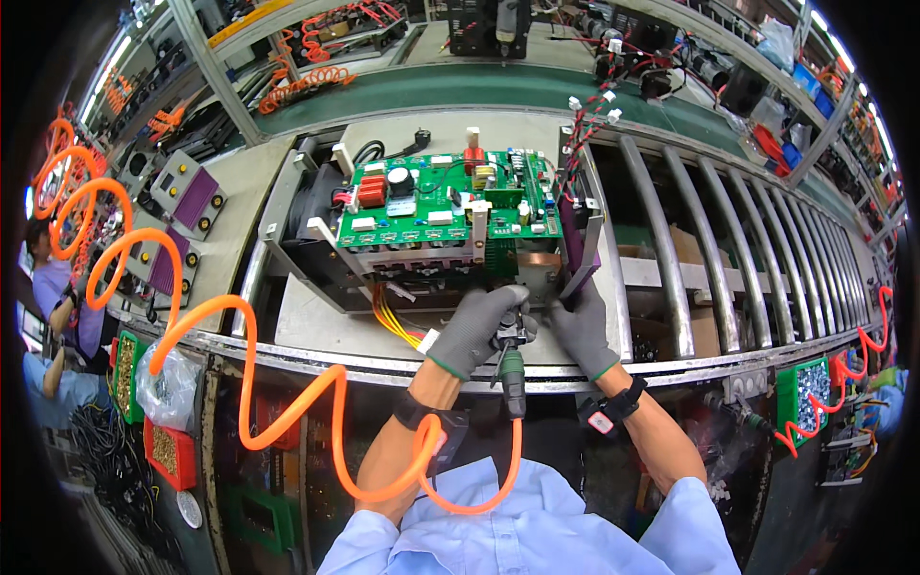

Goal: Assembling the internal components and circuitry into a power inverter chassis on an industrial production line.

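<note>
In front of me stands an uncased power unit with a green circuit board (441,203) on top and a purple side panel (581,251) at its right. My left hand (470,331), in a grey glove, is closed round an air screwdriver (513,369). The tool points away from me toward the unit's lower front, and its tip is hidden. My right hand (581,333), also gloved, is at the panel's lower front corner. Its fingers are curled, and what they pinch is hidden. Yellow and red wires (395,316) hang from the unit's front left.
A coiled orange air hose (251,383) loops across my left forearm to the tool. Metal rollers (704,249) run off to the right. Purple-sided units (182,196) stand at left, near red (171,452) and green screw bins (803,401). Another person (72,297) is at far left.
</note>
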Action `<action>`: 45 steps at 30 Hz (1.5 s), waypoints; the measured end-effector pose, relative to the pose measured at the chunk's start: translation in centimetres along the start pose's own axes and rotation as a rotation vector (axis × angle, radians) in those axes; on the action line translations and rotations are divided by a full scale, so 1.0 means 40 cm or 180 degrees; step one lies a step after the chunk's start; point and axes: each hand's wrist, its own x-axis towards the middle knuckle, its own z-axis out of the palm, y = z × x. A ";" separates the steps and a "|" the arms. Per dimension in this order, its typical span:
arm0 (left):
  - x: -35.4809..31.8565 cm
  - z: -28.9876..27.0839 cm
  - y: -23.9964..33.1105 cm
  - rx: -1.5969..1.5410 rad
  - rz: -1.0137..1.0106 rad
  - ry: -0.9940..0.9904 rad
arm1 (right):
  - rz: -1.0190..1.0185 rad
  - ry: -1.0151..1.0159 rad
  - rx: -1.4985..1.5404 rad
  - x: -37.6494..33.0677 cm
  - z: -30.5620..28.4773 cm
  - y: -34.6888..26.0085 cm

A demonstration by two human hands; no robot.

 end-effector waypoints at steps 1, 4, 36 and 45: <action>0.006 0.000 -0.002 -0.0034 -0.0001 -0.0008 | -0.0021 -0.0027 0.0014 0.001 -0.001 0.004; 0.015 -0.008 -0.001 -0.0028 0.0022 -0.0071 | -0.0263 0.0060 -0.0291 0.003 -0.004 0.006; -0.742 -0.485 -0.211 -0.1736 -0.0214 0.1696 | -0.2603 -0.1455 -0.0704 -0.205 0.269 -0.337; -0.613 -1.075 -0.173 -0.3347 0.1865 0.1367 | -0.2877 -0.2385 -0.1481 -0.124 0.864 -0.236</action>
